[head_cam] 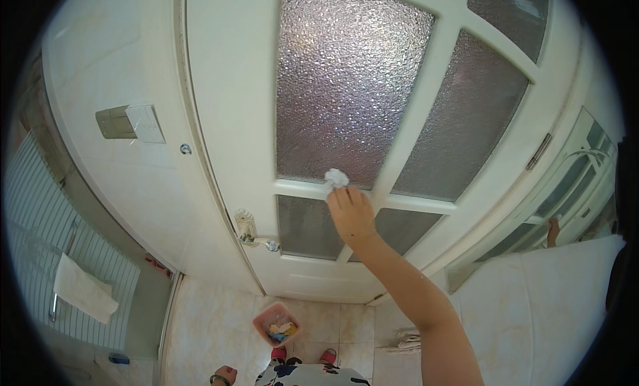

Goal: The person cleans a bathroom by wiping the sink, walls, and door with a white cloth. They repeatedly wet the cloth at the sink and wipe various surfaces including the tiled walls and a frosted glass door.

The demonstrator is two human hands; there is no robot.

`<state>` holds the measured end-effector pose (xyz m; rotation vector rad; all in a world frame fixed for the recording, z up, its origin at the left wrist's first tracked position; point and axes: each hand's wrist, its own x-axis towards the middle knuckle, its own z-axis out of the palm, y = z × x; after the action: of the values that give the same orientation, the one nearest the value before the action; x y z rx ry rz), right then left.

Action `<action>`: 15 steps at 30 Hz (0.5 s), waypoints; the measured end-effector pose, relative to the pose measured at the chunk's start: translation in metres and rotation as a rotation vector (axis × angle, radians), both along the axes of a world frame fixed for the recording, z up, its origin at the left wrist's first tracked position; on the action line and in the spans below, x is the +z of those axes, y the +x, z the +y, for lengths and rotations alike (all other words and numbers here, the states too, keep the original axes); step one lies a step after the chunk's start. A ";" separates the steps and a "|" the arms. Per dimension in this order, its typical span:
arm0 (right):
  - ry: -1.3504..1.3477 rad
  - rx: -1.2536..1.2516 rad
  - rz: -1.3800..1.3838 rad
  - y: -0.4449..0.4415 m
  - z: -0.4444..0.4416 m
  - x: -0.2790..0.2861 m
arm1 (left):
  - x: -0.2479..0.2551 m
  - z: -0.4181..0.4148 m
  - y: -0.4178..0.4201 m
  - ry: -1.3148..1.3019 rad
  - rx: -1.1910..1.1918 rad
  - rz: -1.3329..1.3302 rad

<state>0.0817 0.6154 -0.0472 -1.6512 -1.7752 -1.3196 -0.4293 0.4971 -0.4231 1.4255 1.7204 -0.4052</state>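
My right hand point(351, 213) is raised in front of a white door point(229, 111) and holds a crumpled white cloth or tissue point(336, 179). The wad sits at the lower edge of a large textured glass pane point(349, 86), by the white crossbar. Low at the bottom left of the view, my left hand point(227, 373) hangs with its fingers curled and a bracelet on the wrist; nothing shows in it. A door handle point(259, 242) is on the door's left side.
On the tiled floor before my red slippers point(328, 356) stands a pink bin point(259, 326) with crumpled things inside. A white towel point(85, 288) hangs at the left by striped glass. A mirror point(564, 191) is on the right wall, and folded material point(407, 342) lies below it.
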 end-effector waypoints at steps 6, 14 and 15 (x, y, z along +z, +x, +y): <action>-0.117 -0.144 -0.156 0.027 -0.026 0.011 | -0.005 -0.032 -0.014 -0.047 0.031 0.010; -0.304 -0.334 -0.318 0.027 -0.029 0.019 | -0.021 -0.065 -0.041 -0.148 0.111 0.056; -0.356 -0.383 -0.316 0.025 -0.027 0.020 | -0.021 -0.067 -0.044 -0.139 0.108 0.041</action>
<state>0.1068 0.5880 -0.0267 -2.1618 -2.0389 -1.5678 -0.4733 0.4297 -0.4443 1.2272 1.7578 -0.4877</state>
